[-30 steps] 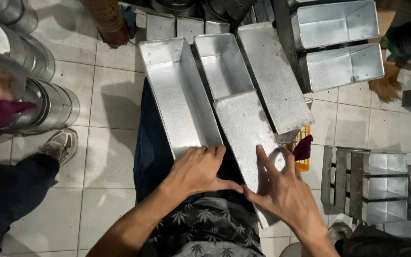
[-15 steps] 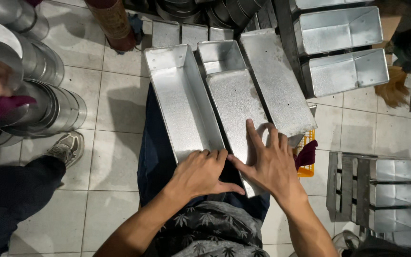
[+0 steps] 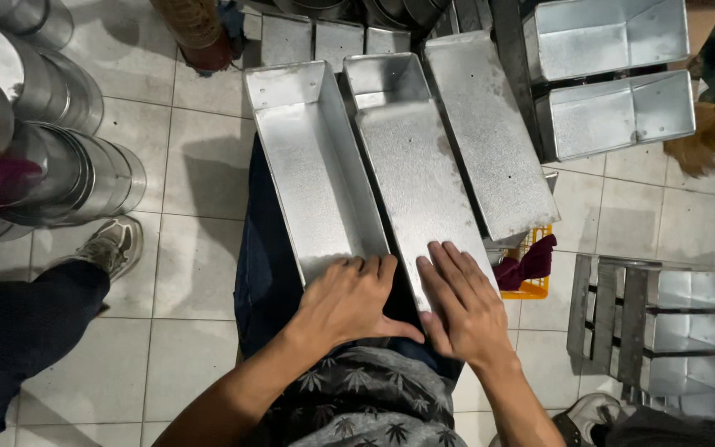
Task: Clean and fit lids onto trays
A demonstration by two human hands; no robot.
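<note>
Galvanized sheet-metal strip (image 3: 424,182) lies inside the middle trough (image 3: 378,83); right hand (image 3: 465,310) presses flat on it, left hand (image 3: 349,302) spread flat on the neighbouring trough's (image 3: 312,165) near end.

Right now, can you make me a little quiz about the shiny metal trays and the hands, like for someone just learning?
1. True or false: both hands rest flat at the near ends of the metal trays.
2. Which tray does the right hand press on? A) the open tray with raised walls B) the flat-topped tray beside it C) a round tin
3. Fill in: beside the trays, a dark red cloth hangs on a small ______ basket.

Key
1. True: the left hand lies at the open tray's near end and the right hand on the flat-topped tray.
2. B
3. Yellow
</note>
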